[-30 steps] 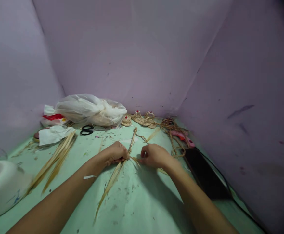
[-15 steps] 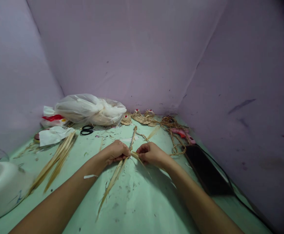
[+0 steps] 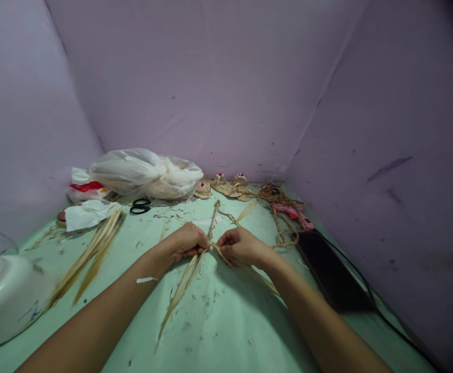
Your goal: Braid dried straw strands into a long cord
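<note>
A thin straw-coloured braid (image 3: 213, 226) runs from the far side of the green surface down to where my two hands meet. My left hand (image 3: 189, 240) is closed, pinching the braid's near end, with loose fibre strands (image 3: 182, 290) trailing from under it toward me. Just to its right, my right hand (image 3: 240, 244) is closed on another strand that leaves the same end. One pale strand passes beneath my right wrist. The fingertips of both hands are partly hidden.
Loose dried strips (image 3: 94, 248) lie at left beside a white pot (image 3: 4, 300). Black scissors (image 3: 140, 206) and a plastic bag (image 3: 144, 173) are behind. Small woven slippers (image 3: 226, 189), coiled braid (image 3: 273, 196), a pink glue gun (image 3: 294, 213) and a black slab (image 3: 333, 272) stand back and right.
My right hand's strands have shifted; a pale one now stretches out under my right wrist. My left hand stays at the braid's end. The view has moved slightly.
</note>
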Motion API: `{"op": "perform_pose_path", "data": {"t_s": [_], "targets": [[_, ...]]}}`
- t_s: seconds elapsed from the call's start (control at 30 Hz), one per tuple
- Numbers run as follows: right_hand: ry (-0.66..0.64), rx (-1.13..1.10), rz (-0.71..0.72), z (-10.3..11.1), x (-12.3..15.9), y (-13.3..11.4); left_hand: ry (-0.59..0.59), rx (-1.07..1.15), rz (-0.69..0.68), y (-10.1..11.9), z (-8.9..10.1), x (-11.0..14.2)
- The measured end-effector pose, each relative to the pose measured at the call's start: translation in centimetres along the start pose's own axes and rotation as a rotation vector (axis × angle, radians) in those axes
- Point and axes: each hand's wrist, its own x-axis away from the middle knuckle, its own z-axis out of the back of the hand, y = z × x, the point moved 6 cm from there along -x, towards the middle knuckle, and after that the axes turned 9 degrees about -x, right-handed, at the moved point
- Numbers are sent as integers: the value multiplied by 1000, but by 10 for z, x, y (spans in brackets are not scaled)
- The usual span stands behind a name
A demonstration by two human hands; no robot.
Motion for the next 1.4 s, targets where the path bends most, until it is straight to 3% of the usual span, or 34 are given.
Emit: {"op": "perform_pose_path", "data": {"t_s": [0.13, 0.33, 0.7, 0.97, 1.13, 1.23, 1.4], "targets": [[201, 279, 93, 10, -2, -3, -16, 16, -6, 0, 0, 1], [134, 384, 179, 2, 0, -8, -6, 27, -4, 0, 0, 0], [297, 531, 187, 4, 8, -19, 18, -7, 25, -2, 1, 0], [194, 348, 133, 1, 4, -11, 19, -10, 21, 2, 0, 3], [81, -62, 67, -11, -5, 0, 23, -10, 19, 2, 0, 3], [101, -313, -5, -17, -8, 5, 34, -15, 22, 3, 0, 3], [112, -542, -146, -21, -1, 2, 25, 13, -6, 6, -1, 4]]}}
